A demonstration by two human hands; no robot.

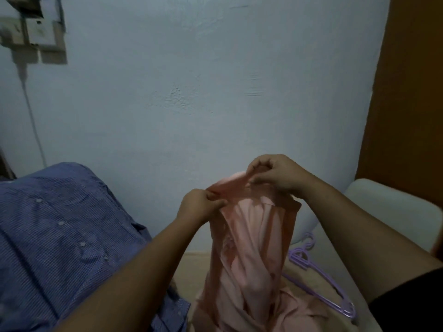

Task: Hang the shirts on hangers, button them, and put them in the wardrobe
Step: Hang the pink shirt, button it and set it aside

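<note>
Both hands pinch the pink shirt [249, 248] at its collar: left hand [196, 207] lower, right hand [275, 173] higher. It hangs lengthwise down to the bed, beside 1 purple hanger [318, 281].

Pale blue plastered wall [191, 80] fills most of the view, its surface rough, with scuffs and small pits near the middle. Upper left: a cluster of blurred switch plates [31, 32] fixed to the wall, detail too soft to read. A thin cable [33, 121] hangs down from that cluster and runs toward the lower left. Right edge: a brown-orange wooden panel [412, 92] stands vertical from top to about mid-height. Below it, a white cushion [388, 212] with rounded corners lies against the wall. Bottom centre: a beige bed surface [194, 262] meets the base of the wall.
</note>
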